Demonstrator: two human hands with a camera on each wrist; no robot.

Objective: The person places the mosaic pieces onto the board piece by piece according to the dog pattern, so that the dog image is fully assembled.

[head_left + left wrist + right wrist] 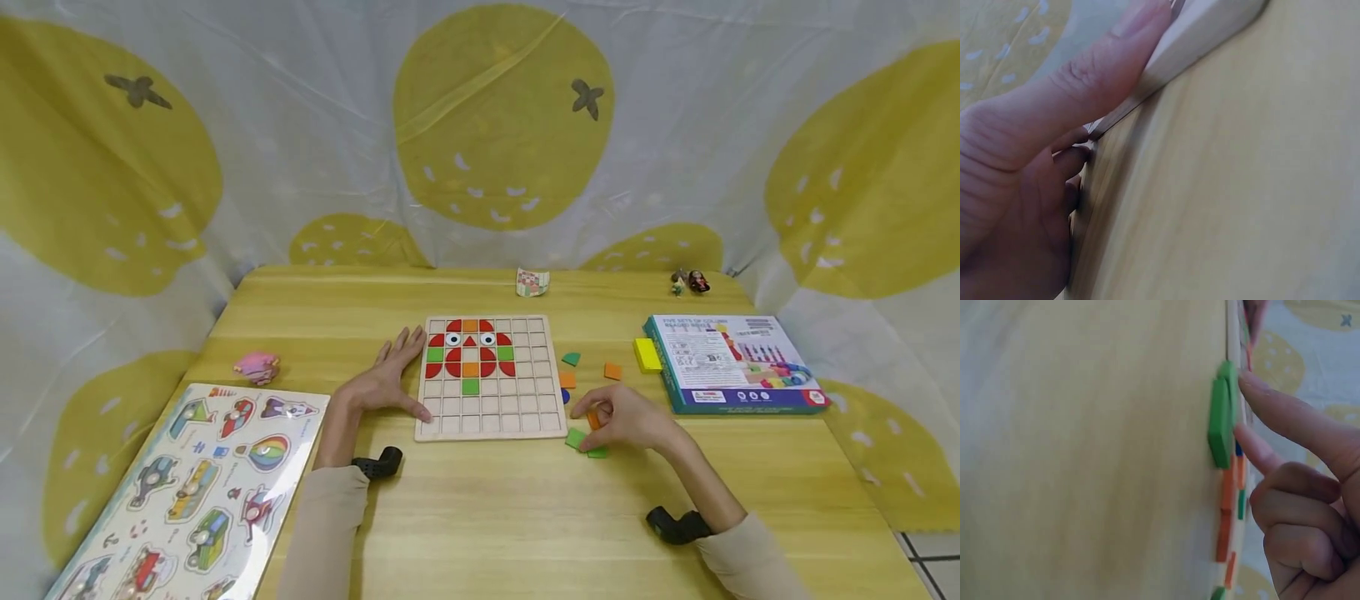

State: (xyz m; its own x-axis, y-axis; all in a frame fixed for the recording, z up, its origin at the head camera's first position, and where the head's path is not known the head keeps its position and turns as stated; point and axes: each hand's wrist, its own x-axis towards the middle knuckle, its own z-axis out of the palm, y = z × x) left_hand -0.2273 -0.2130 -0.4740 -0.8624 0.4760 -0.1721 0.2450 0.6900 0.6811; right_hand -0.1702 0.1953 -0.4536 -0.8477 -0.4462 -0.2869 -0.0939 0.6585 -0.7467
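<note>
A wooden grid board (pixel 525 417) lies mid-table, with red, green, orange and eye-printed tiles in its upper left squares. My left hand (pixel 384 379) rests at the board's left side, fingers spread and thumb over its edge; the thumb (pixel 1094 72) shows close up in the left wrist view. Beyond the board's lower right corner, my right hand (pixel 630 417) is low over loose tiles. Its thumb is by a green tile (pixel 576 438), and an orange tile (pixel 595 420) shows between thumb and index finger. Two green tiles (pixel 1218 422) overlap in the right wrist view; whether fingertips touch them is unclear.
More loose tiles lie right of the board, including an orange square (pixel 612 370) and a green quarter-round (pixel 572 358). A boxed set (pixel 735 358) and yellow block (pixel 647 356) are farther right. A vehicle puzzle (pixel 202 475) and pink toy (pixel 257 367) lie left.
</note>
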